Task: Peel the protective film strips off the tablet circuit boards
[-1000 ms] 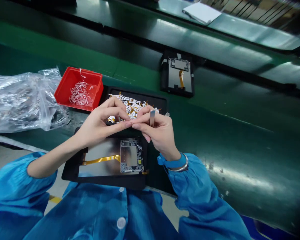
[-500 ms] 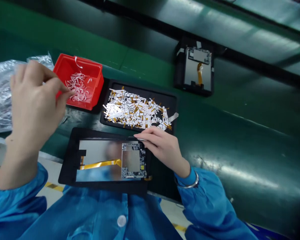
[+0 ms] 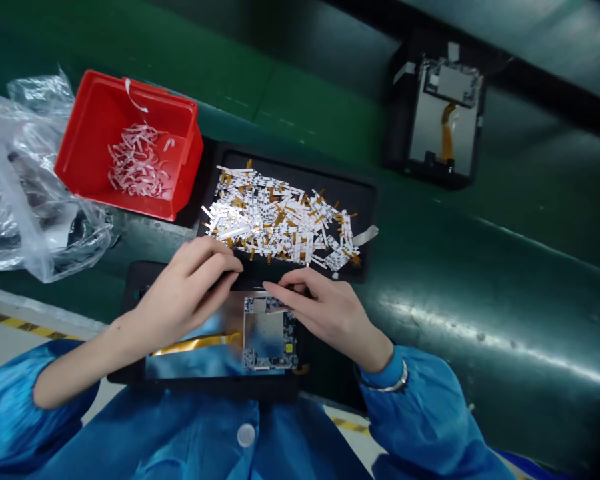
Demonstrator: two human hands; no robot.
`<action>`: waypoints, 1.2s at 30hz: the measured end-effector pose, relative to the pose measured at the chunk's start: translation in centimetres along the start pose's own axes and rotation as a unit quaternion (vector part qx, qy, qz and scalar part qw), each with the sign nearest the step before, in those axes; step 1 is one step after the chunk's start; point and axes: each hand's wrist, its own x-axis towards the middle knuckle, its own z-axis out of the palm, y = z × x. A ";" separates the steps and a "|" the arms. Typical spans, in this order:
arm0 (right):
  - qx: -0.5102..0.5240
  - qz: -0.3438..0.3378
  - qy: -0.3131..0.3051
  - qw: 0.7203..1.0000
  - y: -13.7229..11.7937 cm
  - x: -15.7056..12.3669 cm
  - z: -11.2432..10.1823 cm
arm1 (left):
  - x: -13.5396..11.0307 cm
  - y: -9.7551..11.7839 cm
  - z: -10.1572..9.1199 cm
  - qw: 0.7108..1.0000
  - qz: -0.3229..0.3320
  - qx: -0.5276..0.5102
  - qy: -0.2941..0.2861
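Nearest are the blue smock sleeves (image 3: 415, 407) and a metal bangle (image 3: 395, 381) on the right wrist. The left hand (image 3: 183, 297) curls its fingers into a narrow grip just above the black tray's near edge, and the right hand (image 3: 335, 320) brings its fingers together in a narrow grip over the top of the circuit board (image 3: 270, 340). Neither grip clearly holds anything; the fingers hide what lies between them, so I cannot tell.

That board sits on a display panel (image 3: 195, 357) in a black jig (image 3: 135, 273), with an amber ribbon cable (image 3: 195, 344) running across it. A white strip (image 3: 263, 305) lies along the board's top edge, just under the right fingertips.

Beyond, a large heap of white-and-amber strips (image 3: 275, 220) already fills much of the black tray (image 3: 353, 193), and a smaller tangle of white strips (image 3: 135, 160) lies in the red bin (image 3: 95, 120), beside a clear plastic bag (image 3: 25, 200). Farther off on the green counter (image 3: 530, 267), a second panel in its jig (image 3: 445, 120) still carries white tabs.
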 end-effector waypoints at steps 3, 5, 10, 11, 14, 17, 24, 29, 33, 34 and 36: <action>0.015 -0.003 -0.020 1.000 -0.2 0.3 -0.4 | -0.2 -0.1 0.9 0.996 0.004 -0.079 -0.040; 0.022 0.008 -0.043 0.999 -0.4 0.3 -0.7 | -0.4 -0.2 1.1 0.992 0.021 -0.108 -0.064; 0.000 0.071 -0.109 0.992 -0.6 0.2 -1.5 | -0.6 -0.1 1.3 0.992 0.101 -0.036 -0.063; 0.008 0.082 -0.128 0.988 -0.5 0.2 -1.5 | -0.6 0.0 1.3 0.991 0.115 -0.014 -0.060; 0.054 0.096 -0.164 0.980 -0.1 0.0 -1.6 | -0.5 0.1 1.4 0.990 0.131 0.017 -0.052; 0.137 0.086 -0.119 0.980 0.4 -0.2 -2.1 | -0.3 0.3 1.2 0.992 0.103 0.002 -0.074; 0.332 0.232 0.124 0.906 0.9 0.0 -3.4 | 0.4 0.7 1.7 0.986 0.106 -0.025 -0.128; 0.555 0.324 0.096 0.760 0.4 0.4 -1.1 | 0.0 0.7 2.1 0.970 0.200 0.084 -0.110; 0.627 0.329 0.069 0.703 0.4 0.6 -0.2 | 0.0 0.9 2.2 0.971 0.195 0.092 -0.106; 0.627 0.332 0.072 0.701 0.4 0.6 -0.1 | 0.1 0.9 2.2 0.971 0.192 0.093 -0.107; 0.626 0.334 0.076 0.700 0.5 0.7 -0.1 | 0.2 1.0 2.1 0.970 0.197 0.096 -0.108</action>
